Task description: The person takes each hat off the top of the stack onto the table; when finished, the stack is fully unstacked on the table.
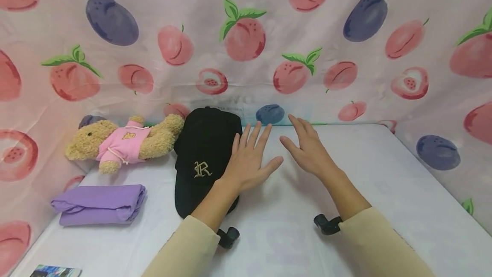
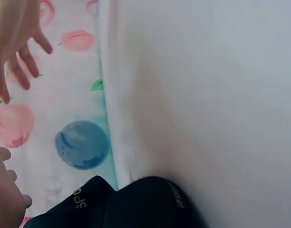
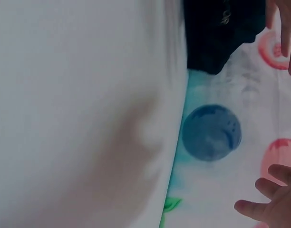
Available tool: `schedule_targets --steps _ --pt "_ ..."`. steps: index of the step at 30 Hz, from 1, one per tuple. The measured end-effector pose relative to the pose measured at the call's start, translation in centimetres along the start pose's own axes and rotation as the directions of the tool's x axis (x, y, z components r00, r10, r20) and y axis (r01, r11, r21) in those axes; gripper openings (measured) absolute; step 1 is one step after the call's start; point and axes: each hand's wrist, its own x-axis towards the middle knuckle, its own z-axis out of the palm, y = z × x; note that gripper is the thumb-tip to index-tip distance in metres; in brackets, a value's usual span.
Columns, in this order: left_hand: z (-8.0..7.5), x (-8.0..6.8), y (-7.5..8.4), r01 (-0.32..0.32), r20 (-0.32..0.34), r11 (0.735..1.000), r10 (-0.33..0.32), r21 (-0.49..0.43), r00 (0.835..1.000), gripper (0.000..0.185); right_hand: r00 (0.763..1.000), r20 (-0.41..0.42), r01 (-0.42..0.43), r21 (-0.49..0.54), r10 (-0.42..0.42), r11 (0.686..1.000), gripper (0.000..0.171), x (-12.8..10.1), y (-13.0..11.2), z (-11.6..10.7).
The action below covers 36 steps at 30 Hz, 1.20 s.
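Observation:
My left hand (image 1: 247, 161) is held with fingers spread, overlapping the right side of a black cap (image 1: 207, 140) in the head view. The cap has a gold letter R on its front and its brim points toward me. To the right, my right hand (image 1: 309, 151) hovers over the white table with straight fingers and holds nothing. In the left wrist view the cap (image 2: 136, 204) shows at the bottom, and the left hand (image 2: 7, 190) at the left edge. The right wrist view has the cap (image 3: 217, 33) at the top and the right hand (image 3: 274, 199) low at the right.
A teddy bear (image 1: 124, 142) in a pink top lies on its side left of the cap. Nearer me is a folded purple cloth (image 1: 100, 204). A colourful flat item (image 1: 55, 271) is partly cut off at lower left. A fruit-print curtain (image 1: 246, 76) borders the table (image 1: 384, 174).

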Motion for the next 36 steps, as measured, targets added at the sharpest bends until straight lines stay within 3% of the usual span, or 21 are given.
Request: schedule_targets --steps 9,18,26,29,36 --pt "-1.5 -1.2 0.2 -0.056 -0.192 0.987 0.026 -0.154 0.981 0.09 0.997 -0.059 0.054 0.194 -0.044 0.979 0.072 0.4 -1.8 1.7" --pt "-3.0 -2.6 0.1 -0.093 -0.283 0.958 0.013 -0.27 0.959 0.09 0.998 -0.055 0.04 0.315 -0.024 0.948 0.069 0.6 -3.4 2.8" --pt "-5.1 -4.1 -0.2 -0.191 -0.405 0.903 0.021 -0.384 0.914 0.08 1.0 -0.009 -0.002 0.424 0.006 0.906 0.064 0.6 -5.0 3.4" --pt "-5.7 -4.4 -0.6 -0.176 -0.415 0.904 -0.001 -0.389 0.91 0.075 1.0 -0.004 -0.025 0.452 0.03 0.891 0.063 0.7 -5.5 3.6" --pt "-6.9 -5.4 -2.6 -0.066 -0.396 0.903 -0.119 -0.423 0.911 0.074 0.997 0.037 -0.08 0.497 0.071 0.864 0.062 0.7 -6.7 4.5"
